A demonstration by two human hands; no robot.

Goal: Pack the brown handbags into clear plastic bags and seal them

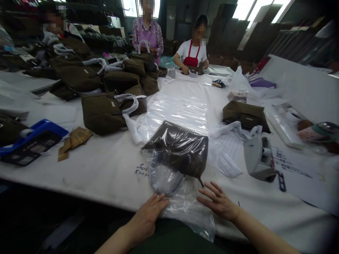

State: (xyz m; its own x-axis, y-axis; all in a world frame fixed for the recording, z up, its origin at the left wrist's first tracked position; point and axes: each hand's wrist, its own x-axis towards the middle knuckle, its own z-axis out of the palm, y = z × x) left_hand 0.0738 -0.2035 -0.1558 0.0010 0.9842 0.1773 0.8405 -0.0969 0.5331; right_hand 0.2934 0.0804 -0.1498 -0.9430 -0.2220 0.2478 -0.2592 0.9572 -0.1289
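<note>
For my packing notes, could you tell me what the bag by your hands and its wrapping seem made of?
The wrapping looks like clear plastic film, glossy and creased. The dark brown bag seems fabric or leather; glare hides its texture.

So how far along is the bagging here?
Done so far: the dark brown handbag already lies inside a clear plastic bag. In hand: the left hand and right hand are open at that plastic's near end. Left: the olive-brown handbags further up the table, their handles wrapped in white, show no plastic around them.
</note>
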